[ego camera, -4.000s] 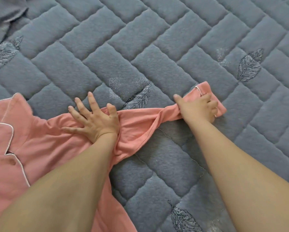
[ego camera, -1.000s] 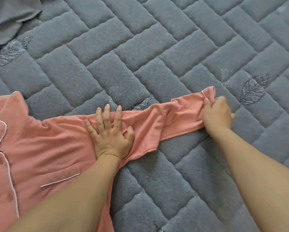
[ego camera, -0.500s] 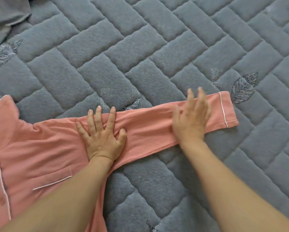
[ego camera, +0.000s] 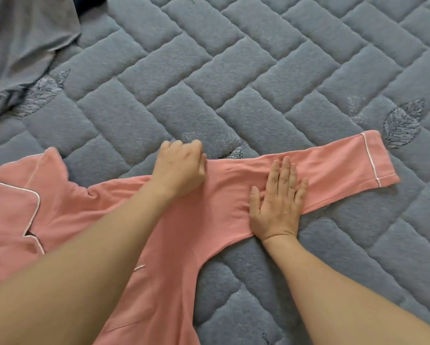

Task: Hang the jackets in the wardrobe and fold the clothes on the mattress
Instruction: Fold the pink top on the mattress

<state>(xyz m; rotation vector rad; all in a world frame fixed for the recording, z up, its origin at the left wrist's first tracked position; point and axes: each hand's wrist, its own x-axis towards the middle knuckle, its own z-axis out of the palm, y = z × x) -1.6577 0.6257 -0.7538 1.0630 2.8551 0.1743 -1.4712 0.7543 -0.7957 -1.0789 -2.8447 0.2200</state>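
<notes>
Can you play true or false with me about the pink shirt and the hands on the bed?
1. The right hand lies flat on the pink shirt's sleeve. True.
2. The sleeve is folded over the front of the pink shirt. False: it stretches straight out to the side across the mattress.
3. The left hand has its fingers curled at the sleeve's upper edge, near the shoulder. True.
4. The sleeve's cuff has white piping. True.
5. The grey garment lies on top of the pink shirt. False: it sits apart, at the far left corner.
</notes>
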